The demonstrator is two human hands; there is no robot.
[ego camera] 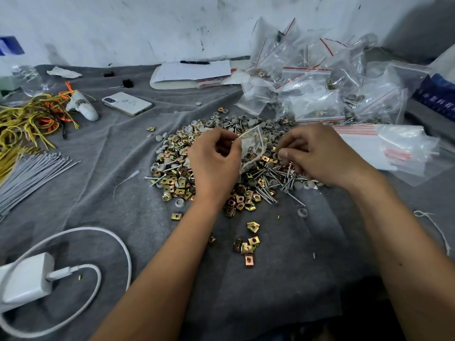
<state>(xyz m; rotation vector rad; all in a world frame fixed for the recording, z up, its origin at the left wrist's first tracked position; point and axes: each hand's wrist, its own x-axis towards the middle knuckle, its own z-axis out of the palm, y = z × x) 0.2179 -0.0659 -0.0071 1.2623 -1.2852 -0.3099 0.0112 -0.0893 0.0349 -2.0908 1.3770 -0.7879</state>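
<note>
Heap of brass clip nuts, grey plastic caps, steel nails (172, 168) mid grey felt cloth (123, 205). Small clear plastic bag (253, 143) above heap, between left hand (214, 161) and right hand (317, 156). Pile of filled clear zip bags (320, 94) behind-right. White phone (126, 103) behind-left. White charger block (24, 279) front-left.

only blurred characters on blue box (437, 94)

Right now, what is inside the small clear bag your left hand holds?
The small clear bag, pinched by the left hand, looks mostly empty; the hardware pile shows through it. Its lower end is behind that hand, hiding anything there.
</note>
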